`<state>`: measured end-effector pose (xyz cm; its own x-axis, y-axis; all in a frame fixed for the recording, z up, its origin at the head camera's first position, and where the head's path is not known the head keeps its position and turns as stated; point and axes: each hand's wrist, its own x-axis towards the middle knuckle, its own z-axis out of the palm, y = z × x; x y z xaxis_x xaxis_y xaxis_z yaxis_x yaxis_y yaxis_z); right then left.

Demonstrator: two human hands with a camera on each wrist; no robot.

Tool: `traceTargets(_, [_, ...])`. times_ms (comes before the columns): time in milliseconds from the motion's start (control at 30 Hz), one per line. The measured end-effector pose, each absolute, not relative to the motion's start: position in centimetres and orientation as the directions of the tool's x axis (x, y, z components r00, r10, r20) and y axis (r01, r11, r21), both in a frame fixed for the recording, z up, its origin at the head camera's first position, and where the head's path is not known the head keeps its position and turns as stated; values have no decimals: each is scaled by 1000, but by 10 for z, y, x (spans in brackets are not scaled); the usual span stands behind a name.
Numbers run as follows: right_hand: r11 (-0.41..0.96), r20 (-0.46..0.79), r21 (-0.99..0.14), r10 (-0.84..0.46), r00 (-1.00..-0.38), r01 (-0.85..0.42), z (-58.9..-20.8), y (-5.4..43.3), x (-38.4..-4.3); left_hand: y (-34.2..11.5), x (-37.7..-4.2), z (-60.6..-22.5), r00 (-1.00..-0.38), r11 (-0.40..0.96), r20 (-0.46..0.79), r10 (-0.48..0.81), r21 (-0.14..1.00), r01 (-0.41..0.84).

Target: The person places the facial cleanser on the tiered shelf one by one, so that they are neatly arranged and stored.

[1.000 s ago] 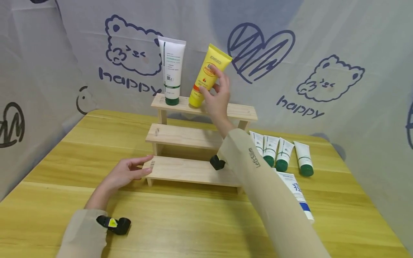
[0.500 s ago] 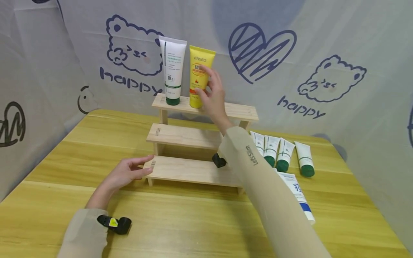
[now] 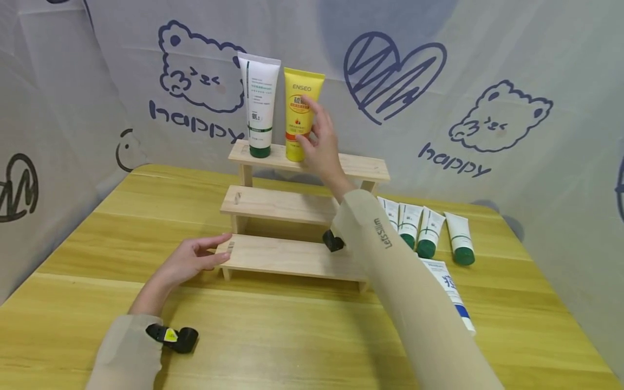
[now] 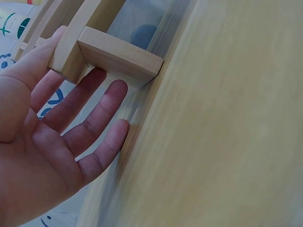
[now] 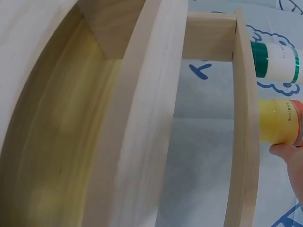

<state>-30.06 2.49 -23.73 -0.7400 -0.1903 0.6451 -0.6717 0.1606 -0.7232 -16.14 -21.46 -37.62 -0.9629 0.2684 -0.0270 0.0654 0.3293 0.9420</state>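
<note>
The yellow tube [image 3: 296, 115] reads "ENSEO"; backdrop [image 3: 390, 142], "happy"; sleeve [image 3: 411, 295], "LetsSlim".

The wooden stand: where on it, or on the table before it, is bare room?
Bare: top tier, right of the right grip; middle tier, left of the right sleeve; bottom tier, from left grip to that sleeve; table, between that sleeve and the left sleeve.
Crowded: top tier's left, where the white tube and the yellow tube stand; table's right, with lying tubes.

Yellow tube [image 3: 296, 116] with orange-red band [image 3: 291, 137], white tube [image 3: 260, 103] with green cap [image 3: 260, 152], blue-doodled pale backdrop [image 3: 292, 32]
</note>
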Motion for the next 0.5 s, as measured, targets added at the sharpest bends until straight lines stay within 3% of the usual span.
traceTargets(167, [106,632,-740,-226,-741,-664,-239,26,-297,-214,-161,-375,-962,333,-23,272,940,71])
traceTargets(500, [150,598,-759,-225,-769,-634,-242,36,-281,-214,-161,-376,-963,336,-36,266,940,58])
